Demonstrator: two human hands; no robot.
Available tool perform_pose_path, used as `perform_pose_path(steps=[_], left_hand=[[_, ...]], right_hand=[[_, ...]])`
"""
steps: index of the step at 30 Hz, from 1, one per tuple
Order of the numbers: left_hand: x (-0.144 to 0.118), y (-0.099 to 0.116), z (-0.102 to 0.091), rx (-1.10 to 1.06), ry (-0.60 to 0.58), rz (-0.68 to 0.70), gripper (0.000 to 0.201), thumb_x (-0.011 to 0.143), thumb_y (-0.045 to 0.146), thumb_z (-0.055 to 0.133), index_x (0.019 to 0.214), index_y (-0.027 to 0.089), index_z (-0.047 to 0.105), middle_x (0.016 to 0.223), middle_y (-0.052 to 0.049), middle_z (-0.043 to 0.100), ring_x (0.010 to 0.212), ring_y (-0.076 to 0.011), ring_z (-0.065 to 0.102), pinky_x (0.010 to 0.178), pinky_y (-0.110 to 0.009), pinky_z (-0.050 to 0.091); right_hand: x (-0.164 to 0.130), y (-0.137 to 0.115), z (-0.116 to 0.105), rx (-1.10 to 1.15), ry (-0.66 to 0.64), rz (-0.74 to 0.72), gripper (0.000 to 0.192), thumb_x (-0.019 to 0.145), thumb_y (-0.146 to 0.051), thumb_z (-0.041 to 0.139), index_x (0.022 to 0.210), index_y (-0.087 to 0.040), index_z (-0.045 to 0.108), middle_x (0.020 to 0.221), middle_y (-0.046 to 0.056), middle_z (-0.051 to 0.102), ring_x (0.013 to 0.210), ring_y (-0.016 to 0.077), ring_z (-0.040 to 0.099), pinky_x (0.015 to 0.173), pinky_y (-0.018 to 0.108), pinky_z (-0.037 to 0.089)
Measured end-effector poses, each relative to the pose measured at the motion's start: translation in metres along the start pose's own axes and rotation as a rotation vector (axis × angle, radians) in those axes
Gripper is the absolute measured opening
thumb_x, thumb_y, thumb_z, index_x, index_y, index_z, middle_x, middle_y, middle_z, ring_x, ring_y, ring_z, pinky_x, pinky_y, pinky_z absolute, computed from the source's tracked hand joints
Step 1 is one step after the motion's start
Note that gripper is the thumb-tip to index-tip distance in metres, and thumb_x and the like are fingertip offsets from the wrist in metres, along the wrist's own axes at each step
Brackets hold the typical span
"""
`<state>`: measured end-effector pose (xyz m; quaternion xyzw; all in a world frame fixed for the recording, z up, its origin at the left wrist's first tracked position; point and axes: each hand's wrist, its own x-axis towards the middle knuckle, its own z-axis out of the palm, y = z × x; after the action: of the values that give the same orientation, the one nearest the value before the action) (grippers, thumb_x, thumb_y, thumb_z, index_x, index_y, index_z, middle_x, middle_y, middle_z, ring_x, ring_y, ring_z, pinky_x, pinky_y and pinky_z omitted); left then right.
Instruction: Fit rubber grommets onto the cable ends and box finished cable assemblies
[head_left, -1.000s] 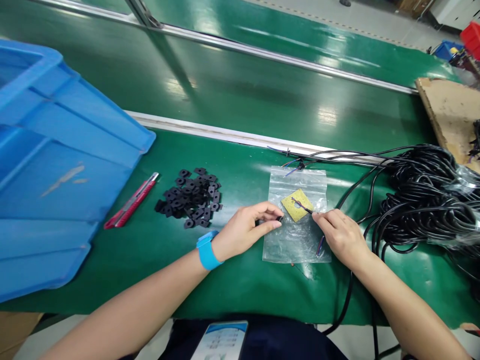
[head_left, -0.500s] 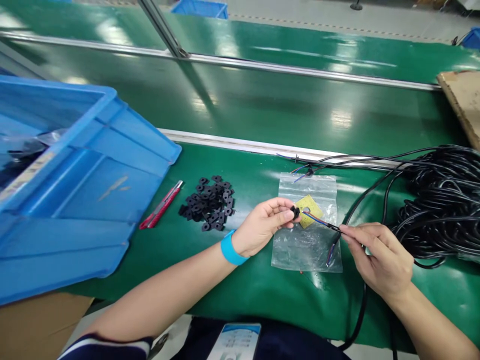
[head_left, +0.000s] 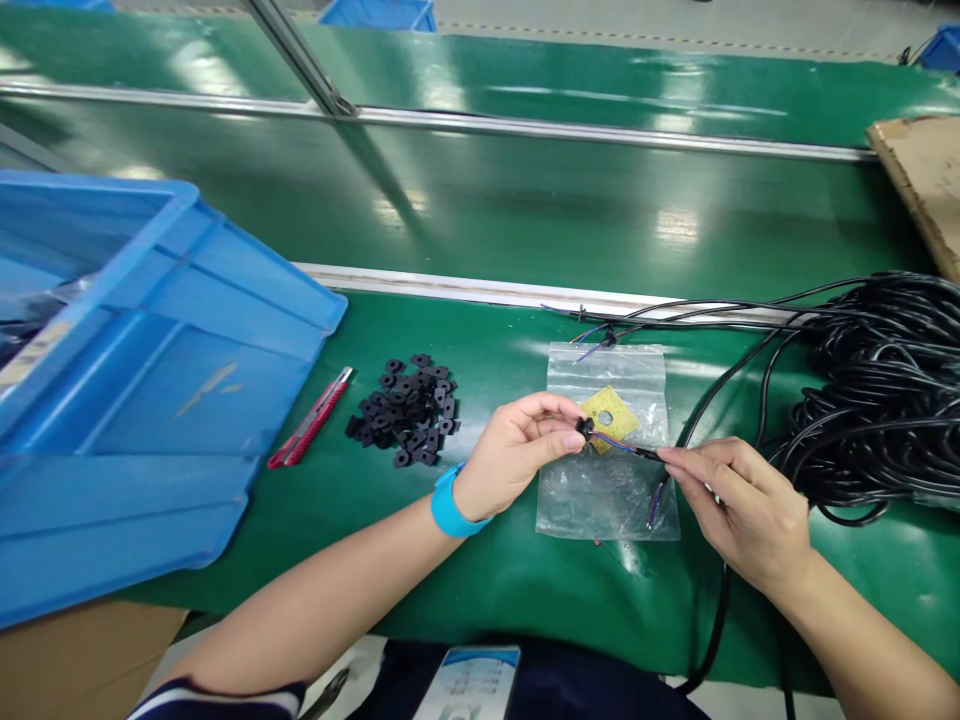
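Between thumb and fingers, my left hand [head_left: 521, 450] pinches a small black grommet [head_left: 585, 428]. My right hand [head_left: 750, 510] grips a black cable [head_left: 649, 454] close to its stripped end. Thin coloured wires [head_left: 611, 441], blue and reddish, run from that end to the grommet; whether they pass through it I cannot make out. Under both hands lies a clear zip bag [head_left: 577, 500] with a yellow square piece [head_left: 621, 408] that has a round hole. A pile of black grommets [head_left: 409, 410] lies left of my left hand.
A red utility knife [head_left: 311, 420] lies beside a large blue bin [head_left: 225, 400] on the left. At right is a big coil of black cable [head_left: 885, 390], with cardboard [head_left: 919, 180] behind it. Several cable ends with wires [head_left: 592, 345] rest above the bag.
My right hand has brought the cable end nearer to the grommet, and the wire tips now meet it. The whole view has shifted slightly.
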<state>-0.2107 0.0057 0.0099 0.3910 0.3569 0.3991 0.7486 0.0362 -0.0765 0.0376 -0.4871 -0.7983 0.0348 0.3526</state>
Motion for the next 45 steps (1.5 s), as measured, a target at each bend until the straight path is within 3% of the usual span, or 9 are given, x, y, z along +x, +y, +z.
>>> perform_pose_path(steps=[4,10,15,17,23,33,41,45], left_hand=[[-0.001,0.003,0.002,0.118,-0.019,0.149,0.024,0.072,0.022,0.091,0.089,0.016,0.076,0.081,-0.004,0.077,0.075,-0.0133,0.074,0.071,-0.02,0.061],[0.0,0.005,0.004,0.21,-0.063,0.323,0.019,0.076,0.02,0.088,0.091,0.019,0.078,0.084,-0.003,0.077,0.076,-0.014,0.075,0.071,-0.021,0.062],[0.001,0.007,0.0,0.584,-0.044,0.571,0.019,0.077,0.019,0.087,0.094,0.023,0.079,0.09,-0.003,0.079,0.084,-0.0145,0.074,0.079,-0.023,0.059],[0.001,0.011,0.001,0.69,-0.04,0.605,0.017,0.078,0.021,0.086,0.094,0.023,0.079,0.089,-0.003,0.079,0.082,-0.0146,0.073,0.078,-0.024,0.059],[-0.001,0.018,0.011,0.793,-0.048,0.43,0.014,0.079,0.029,0.086,0.091,0.023,0.081,0.088,-0.005,0.079,0.08,-0.0181,0.073,0.078,-0.028,0.059],[0.003,0.005,0.013,0.18,-0.078,-0.067,0.034,0.066,0.03,0.094,0.09,0.015,0.075,0.078,-0.003,0.076,0.069,-0.0121,0.072,0.068,-0.02,0.061],[0.005,-0.001,0.028,0.092,-0.093,-0.117,0.033,0.065,0.025,0.095,0.087,0.014,0.073,0.075,-0.001,0.074,0.067,-0.0099,0.07,0.067,-0.018,0.059],[0.01,0.002,0.026,-0.051,-0.108,-0.115,0.035,0.064,0.031,0.096,0.085,0.015,0.073,0.073,0.0,0.072,0.06,-0.0086,0.067,0.06,-0.016,0.057]], right_hand=[[0.0,0.0,0.0,0.006,-0.017,0.037,0.033,0.089,-0.002,0.069,0.118,-0.016,0.069,0.087,0.001,0.062,0.075,0.0082,0.063,0.071,0.02,0.056],[0.001,0.0,-0.003,0.029,-0.046,0.068,0.031,0.091,-0.004,0.067,0.118,-0.018,0.07,0.087,0.001,0.063,0.076,0.0083,0.064,0.069,0.019,0.056],[0.002,-0.002,-0.006,0.044,-0.038,0.098,0.029,0.091,-0.005,0.067,0.116,-0.019,0.07,0.085,0.0,0.062,0.074,0.0084,0.064,0.067,0.02,0.056],[0.002,-0.002,-0.007,0.057,-0.034,0.094,0.03,0.09,-0.005,0.067,0.116,-0.02,0.07,0.087,0.001,0.064,0.074,0.0087,0.064,0.067,0.02,0.057],[0.006,-0.003,-0.011,0.047,0.04,0.0,0.034,0.088,-0.002,0.067,0.116,-0.022,0.07,0.093,0.003,0.071,0.077,0.0123,0.068,0.069,0.025,0.06],[0.006,0.0,-0.011,0.017,0.109,-0.011,0.03,0.086,-0.003,0.073,0.11,-0.02,0.069,0.09,0.003,0.071,0.077,0.0125,0.068,0.069,0.026,0.059],[-0.002,0.001,-0.009,0.067,0.245,0.001,0.031,0.084,-0.005,0.075,0.108,-0.024,0.072,0.087,0.001,0.073,0.072,0.0133,0.068,0.063,0.028,0.056],[0.003,0.001,-0.012,0.095,0.192,-0.015,0.03,0.083,-0.003,0.073,0.104,-0.024,0.073,0.086,0.0,0.072,0.072,0.0129,0.069,0.064,0.027,0.057]])
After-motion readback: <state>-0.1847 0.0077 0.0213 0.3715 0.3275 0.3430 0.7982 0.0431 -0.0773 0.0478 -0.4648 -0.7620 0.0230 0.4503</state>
